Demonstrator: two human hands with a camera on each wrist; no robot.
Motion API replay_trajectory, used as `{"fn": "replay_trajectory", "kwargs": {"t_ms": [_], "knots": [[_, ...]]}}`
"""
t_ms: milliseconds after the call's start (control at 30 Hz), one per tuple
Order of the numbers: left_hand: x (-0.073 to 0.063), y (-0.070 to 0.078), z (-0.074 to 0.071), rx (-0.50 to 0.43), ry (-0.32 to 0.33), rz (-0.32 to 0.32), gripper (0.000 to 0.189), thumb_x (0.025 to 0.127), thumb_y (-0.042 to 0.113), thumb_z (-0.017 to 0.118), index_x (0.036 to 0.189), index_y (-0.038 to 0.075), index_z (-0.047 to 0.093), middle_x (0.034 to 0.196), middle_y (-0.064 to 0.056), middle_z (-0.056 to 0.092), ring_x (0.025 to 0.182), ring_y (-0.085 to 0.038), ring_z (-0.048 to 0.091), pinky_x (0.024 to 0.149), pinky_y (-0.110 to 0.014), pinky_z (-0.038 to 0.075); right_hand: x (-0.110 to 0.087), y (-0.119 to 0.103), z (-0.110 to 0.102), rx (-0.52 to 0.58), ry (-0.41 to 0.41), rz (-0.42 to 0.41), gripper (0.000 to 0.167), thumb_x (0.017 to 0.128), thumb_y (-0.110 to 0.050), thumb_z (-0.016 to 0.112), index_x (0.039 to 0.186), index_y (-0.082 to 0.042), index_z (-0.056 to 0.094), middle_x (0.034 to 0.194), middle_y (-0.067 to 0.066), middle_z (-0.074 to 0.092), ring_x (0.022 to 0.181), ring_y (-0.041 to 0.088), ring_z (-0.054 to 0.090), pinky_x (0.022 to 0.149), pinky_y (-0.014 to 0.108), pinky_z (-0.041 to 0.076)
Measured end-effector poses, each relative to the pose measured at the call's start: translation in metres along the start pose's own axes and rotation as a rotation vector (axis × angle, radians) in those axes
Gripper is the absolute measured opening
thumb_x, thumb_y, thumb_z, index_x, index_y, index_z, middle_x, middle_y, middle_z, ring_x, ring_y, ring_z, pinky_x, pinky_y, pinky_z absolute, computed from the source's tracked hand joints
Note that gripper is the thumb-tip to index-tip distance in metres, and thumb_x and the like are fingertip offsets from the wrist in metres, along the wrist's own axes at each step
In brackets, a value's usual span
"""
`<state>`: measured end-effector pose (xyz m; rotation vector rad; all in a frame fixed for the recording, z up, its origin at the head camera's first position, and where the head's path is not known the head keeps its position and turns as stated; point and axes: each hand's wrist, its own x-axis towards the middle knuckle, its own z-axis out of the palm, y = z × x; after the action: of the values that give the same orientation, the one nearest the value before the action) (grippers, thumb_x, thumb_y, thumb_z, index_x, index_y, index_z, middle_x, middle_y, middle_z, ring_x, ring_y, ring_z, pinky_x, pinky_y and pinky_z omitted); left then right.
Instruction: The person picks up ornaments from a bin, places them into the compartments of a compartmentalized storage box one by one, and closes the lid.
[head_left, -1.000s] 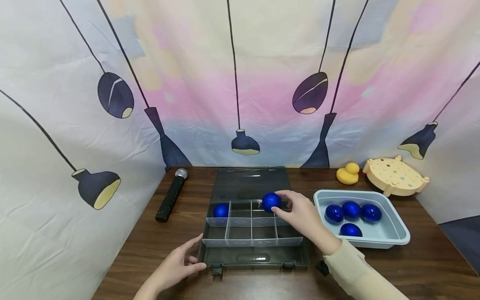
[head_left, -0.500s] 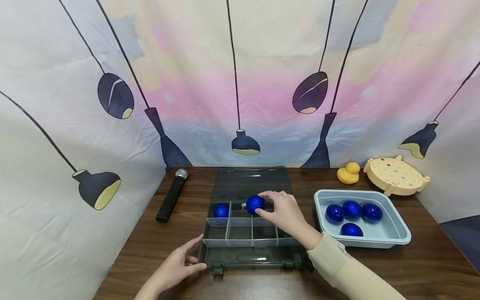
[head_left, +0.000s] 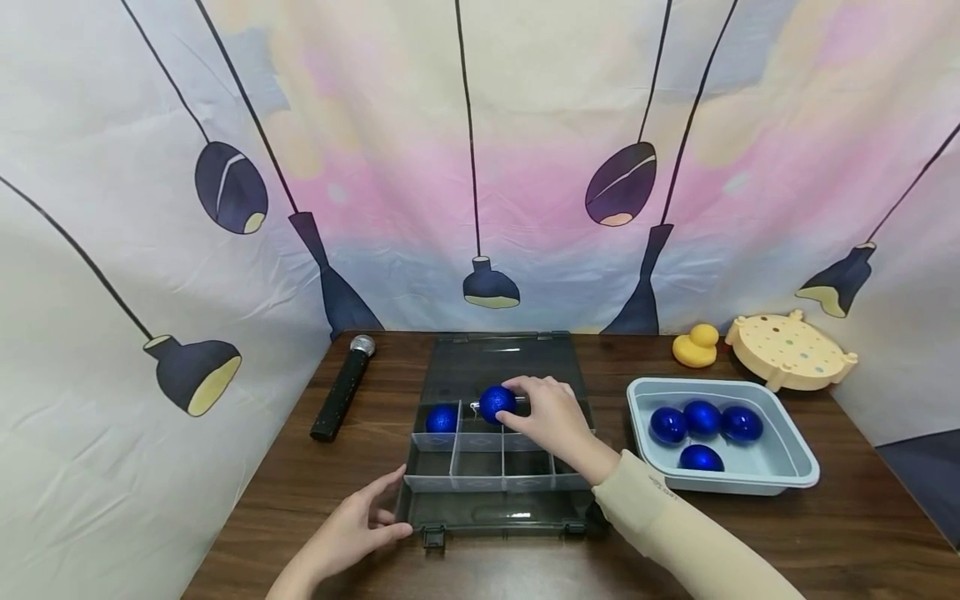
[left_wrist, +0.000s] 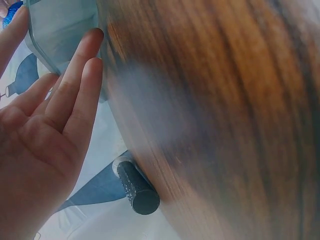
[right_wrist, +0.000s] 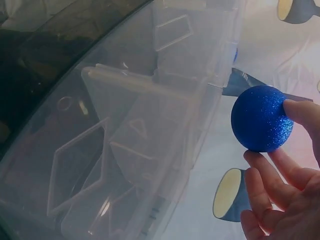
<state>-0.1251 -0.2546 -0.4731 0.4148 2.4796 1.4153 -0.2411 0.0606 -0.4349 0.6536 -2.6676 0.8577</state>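
Note:
My right hand (head_left: 551,417) pinches a glittery blue bauble (head_left: 497,404) between thumb and fingertips, its silver cap pointing left. The bauble is over the back row of a dark clear-plastic divided box (head_left: 506,508), whose lid (head_left: 502,358) lies folded back. In the right wrist view the bauble (right_wrist: 262,119) shows beside the translucent dividers (right_wrist: 135,115). A second glittery blue bauble (head_left: 442,419) sits in the back-left compartment. With fingers extended, my left hand (head_left: 348,525) rests against the box's front-left corner; the left wrist view shows its fingers (left_wrist: 75,95) along the box's side.
Right of the box stands a pale blue tray (head_left: 795,454) holding several shiny blue baubles (head_left: 702,418). A yellow rubber duck (head_left: 696,347) and a cream spotted toy (head_left: 791,352) are behind it. A black microphone (head_left: 345,392) lies to the left. A printed cloth hangs behind the table.
My right hand has carried the bauble leftward over the back row, from the right-hand compartments to near the second one from the left. My left hand stays at the box corner.

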Motion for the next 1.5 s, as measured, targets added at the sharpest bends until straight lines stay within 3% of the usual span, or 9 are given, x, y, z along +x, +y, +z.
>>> {"fn": "replay_trajectory", "kwargs": {"t_ms": [400, 1100, 1367, 1500], "knots": [[0.001, 0.000, 0.000, -0.005, -0.003, -0.020, 0.085, 0.084, 0.026, 0.076, 0.150, 0.001, 0.029, 0.142, -0.035, 0.034, 0.089, -0.017, 0.065, 0.074, -0.026, 0.053, 0.009, -0.003, 0.009, -0.018, -0.091, -0.017, 0.045, 0.086, -0.043, 0.071, 0.123, -0.018, 0.065, 0.119, -0.003, 0.065, 0.106, 0.015, 0.060, 0.098, 0.048, 0.035], [0.001, 0.002, -0.001, -0.021, -0.013, -0.022, 0.085, 0.085, 0.025, 0.076, 0.150, 0.001, 0.028, 0.143, -0.035, 0.032, 0.089, -0.019, 0.066, 0.075, -0.027, 0.053, 0.015, -0.007, 0.026, -0.126, -0.170, -0.039, 0.043, 0.082, -0.038, 0.078, 0.117, -0.015, 0.067, 0.105, 0.001, 0.069, 0.092, 0.018, 0.060, 0.082, 0.041, 0.044], [0.002, 0.000, 0.000, -0.017, -0.013, -0.026, 0.085, 0.085, 0.027, 0.076, 0.150, 0.002, 0.028, 0.143, -0.035, 0.032, 0.090, -0.018, 0.065, 0.077, -0.028, 0.053, 0.012, -0.006, 0.023, -0.110, -0.184, -0.046, 0.039, 0.083, -0.035, 0.077, 0.116, -0.015, 0.069, 0.109, 0.000, 0.067, 0.097, 0.019, 0.061, 0.084, 0.043, 0.045], [0.002, 0.000, -0.001, -0.012, -0.014, -0.025, 0.085, 0.085, 0.027, 0.076, 0.150, 0.002, 0.028, 0.143, -0.035, 0.032, 0.090, -0.018, 0.066, 0.077, -0.029, 0.053, 0.013, -0.009, 0.017, -0.080, -0.159, -0.066, 0.027, 0.086, -0.030, 0.075, 0.109, -0.016, 0.072, 0.106, -0.001, 0.067, 0.077, 0.013, 0.060, 0.079, 0.038, 0.048]]}}
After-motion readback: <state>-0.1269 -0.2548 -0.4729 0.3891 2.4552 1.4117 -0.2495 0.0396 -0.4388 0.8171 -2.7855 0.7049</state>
